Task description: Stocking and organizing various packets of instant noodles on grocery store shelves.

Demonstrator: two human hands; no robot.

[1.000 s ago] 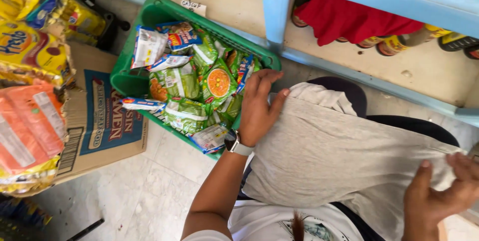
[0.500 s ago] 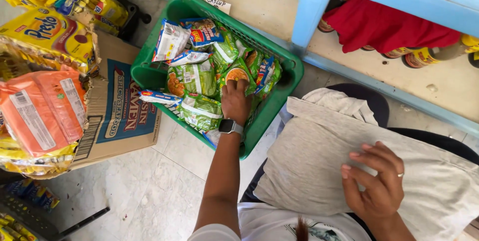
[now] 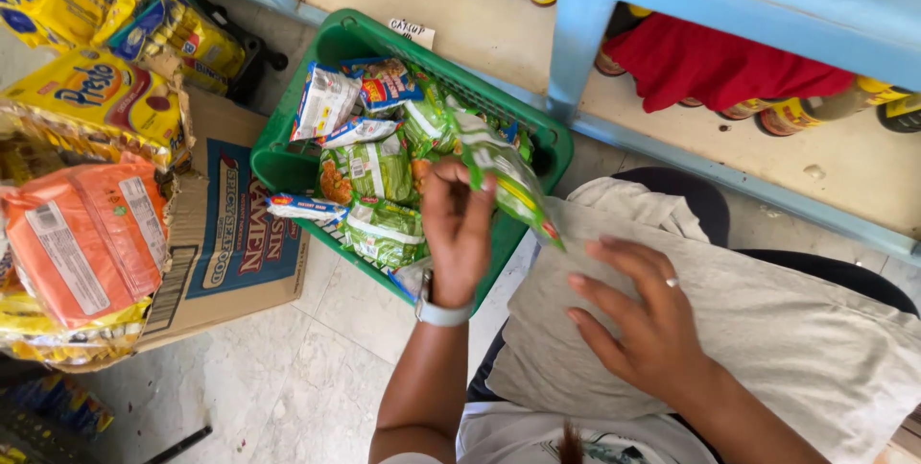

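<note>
Head view: a green noodle packet (image 3: pixel 504 176) is pinched in the closed left hand (image 3: pixel 459 234), lifted above the green basket (image 3: pixel 288 162) at frame centre. The right hand (image 3: pixel 645 322), fingers spread, is pressed flat on a grey cloth bag (image 3: pixel 767 330) at lower right. Next, the bag's mouth likely needs opening.

Count: 1 green basket (image 3: pixel 288 162). Approx. 8 snack packets visible inside; exact no. unclear, some overlap. 1 green packet (image 3: pixel 508 176) lifted clear. 1 cardboard box (image 3: pixel 240 243) at left. 2 hands: left hand (image 3: pixel 459 229), right hand (image 3: pixel 645 325).
</note>
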